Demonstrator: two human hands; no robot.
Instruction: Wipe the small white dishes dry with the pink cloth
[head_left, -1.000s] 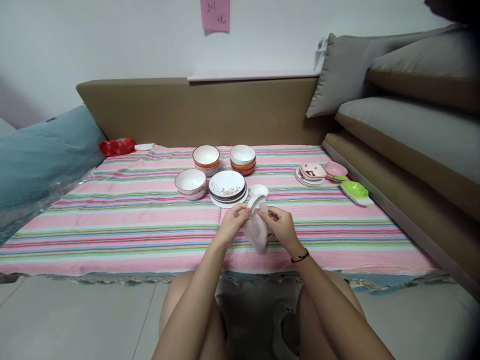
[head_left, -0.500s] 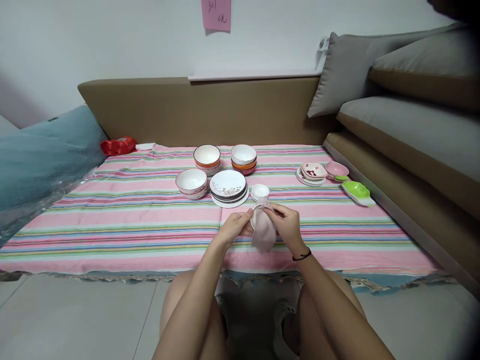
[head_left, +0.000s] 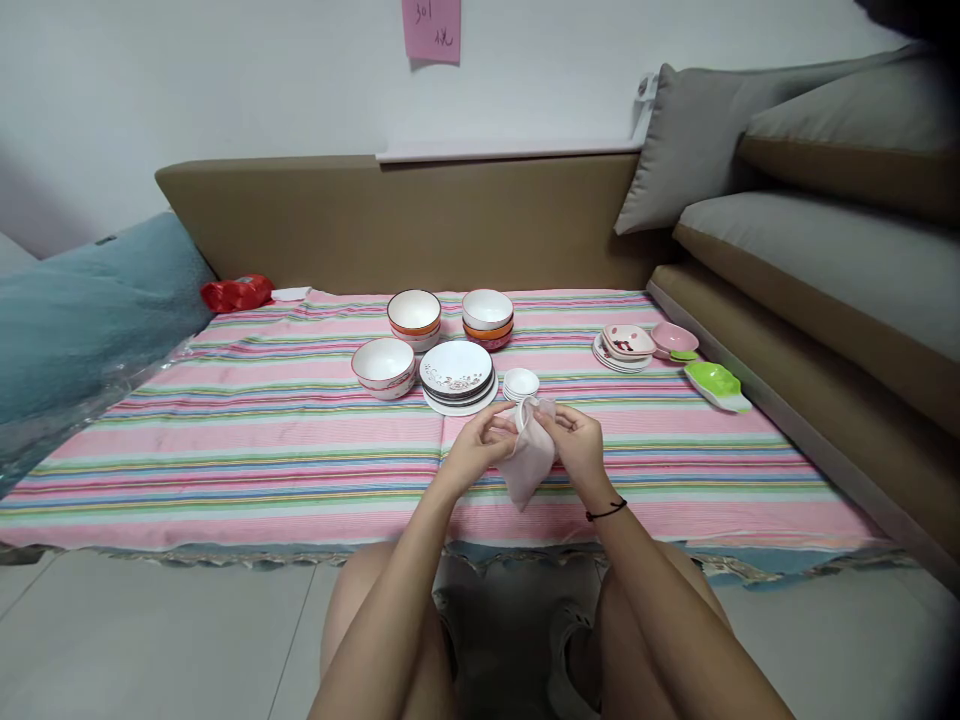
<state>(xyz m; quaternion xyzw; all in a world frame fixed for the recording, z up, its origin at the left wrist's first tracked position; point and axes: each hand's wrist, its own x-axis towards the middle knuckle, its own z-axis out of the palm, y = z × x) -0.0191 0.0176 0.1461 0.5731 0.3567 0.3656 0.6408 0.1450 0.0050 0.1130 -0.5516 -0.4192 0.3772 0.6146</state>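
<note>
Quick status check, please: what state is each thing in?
Left hand, closed on dish
Right hand, closed on cloth
Dish, held, partly covered by cloth
Cloth, bunched at top, hanging below
Small bowls, stacked, upright
Plates, stacked, face up
Large bowls, stacked, upright
Pink bowl, upright
Green dish, face up
Red package, wrinkled
Striped sheet, spread out

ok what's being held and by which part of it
A small white dish, left hand at its edge; the right hand pinches a pale cloth at its rim.

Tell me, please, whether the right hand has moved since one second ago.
Yes: the right hand is slightly farther right, judged against the stacked small white bowls.
</note>
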